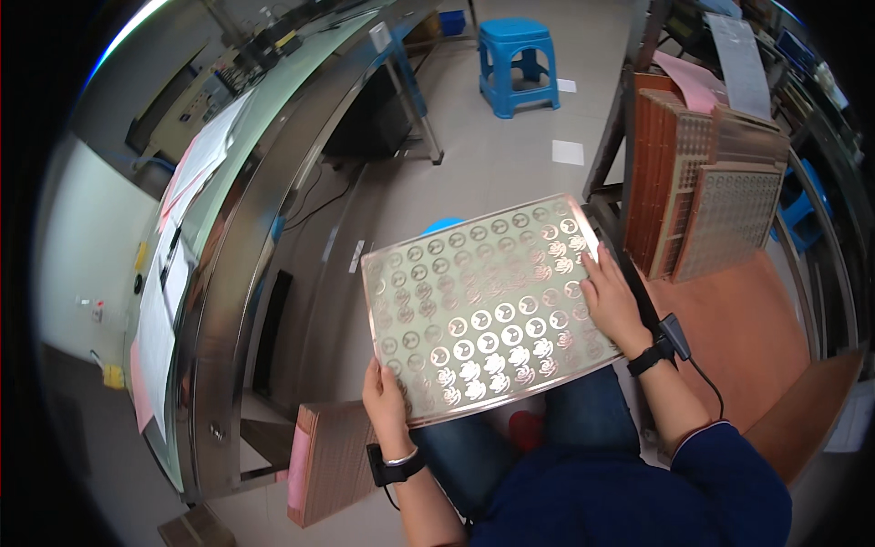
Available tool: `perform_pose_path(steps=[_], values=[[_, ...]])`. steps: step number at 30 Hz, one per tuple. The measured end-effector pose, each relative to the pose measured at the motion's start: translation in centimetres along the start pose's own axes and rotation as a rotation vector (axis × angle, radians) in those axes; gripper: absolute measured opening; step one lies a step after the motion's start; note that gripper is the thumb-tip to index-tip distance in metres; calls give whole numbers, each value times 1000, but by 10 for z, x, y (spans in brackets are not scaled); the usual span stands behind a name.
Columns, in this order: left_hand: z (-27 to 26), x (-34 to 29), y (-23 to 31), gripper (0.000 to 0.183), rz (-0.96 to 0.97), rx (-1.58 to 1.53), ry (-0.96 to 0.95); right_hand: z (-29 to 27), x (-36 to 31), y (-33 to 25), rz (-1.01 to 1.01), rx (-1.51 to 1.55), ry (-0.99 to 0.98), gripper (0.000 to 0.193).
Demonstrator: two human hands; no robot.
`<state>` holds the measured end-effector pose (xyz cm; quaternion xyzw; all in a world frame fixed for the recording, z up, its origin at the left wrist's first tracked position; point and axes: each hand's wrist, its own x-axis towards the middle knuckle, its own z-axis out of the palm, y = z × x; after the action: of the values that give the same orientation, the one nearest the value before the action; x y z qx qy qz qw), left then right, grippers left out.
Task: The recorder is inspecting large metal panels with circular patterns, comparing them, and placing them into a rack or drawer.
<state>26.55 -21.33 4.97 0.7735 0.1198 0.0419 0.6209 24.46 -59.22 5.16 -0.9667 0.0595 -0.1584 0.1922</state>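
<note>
A flat rectangular copper-patterned panel [451,301] is held tilted over my lap. Rows of round and flower-like shiny copper shapes cover its pale green face, with a copper border around the rim. My left hand [385,401] grips its lower left edge, thumb on the upper side and the other fingers mostly hidden behind. At the right edge, my right hand [612,296] holds the panel, several fingers resting over the patterned face and the thumb out of sight.
Stacks of similar panels [729,214] lean upright on a copper-brown board [729,319] to my right. More panels [333,460] stand on the floor at lower left. A glass-topped bench [273,118] with papers runs along the left. Ahead stands a blue stool [517,64].
</note>
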Motion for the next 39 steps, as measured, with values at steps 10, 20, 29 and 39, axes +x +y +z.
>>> perform_pose_path(steps=[10, 20, 29, 39], values=[[1, -26, 51, 26, 41, -404, 138, -30, 11, 19, 338, 1261, 63, 47], [-10, -34, 72, 13, 43, -605, 88, -86, 14, 14, 347, 1416, 92, 32], [-9, -29, 90, 29, 66, -893, 8, -102, 33, 6, -231, 1884, 220, 17], [-17, -51, 61, 34, -93, -1092, -349, -89, 8, 4, 379, 2252, 5, 32]])
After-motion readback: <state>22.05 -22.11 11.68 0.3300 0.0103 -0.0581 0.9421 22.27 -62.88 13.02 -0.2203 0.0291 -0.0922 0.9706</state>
